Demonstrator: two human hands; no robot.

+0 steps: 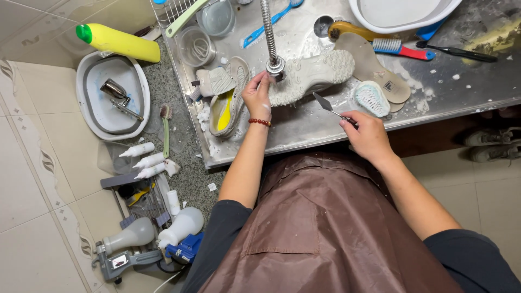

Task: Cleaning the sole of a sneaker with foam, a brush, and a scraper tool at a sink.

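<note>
- The left hand (257, 95), at centre frame, is gripping the heel end of a white sneaker (309, 73) lying sole-up on the wet steel bench (304, 127); pressing it flat would be keeping it from sliding.
- The flexible tap hose (269, 33) is hanging just above the sole; directing its water onto the tread should be helping.
- The right hand (368, 135) is pinching a small scraper (328, 106), its blade near the sole edge; shallow strokes look safest.

White shoe (312, 73) lies sole-up, soapy, on the wet steel counter; small scraper (327, 106) angled just beside its sole.
</note>
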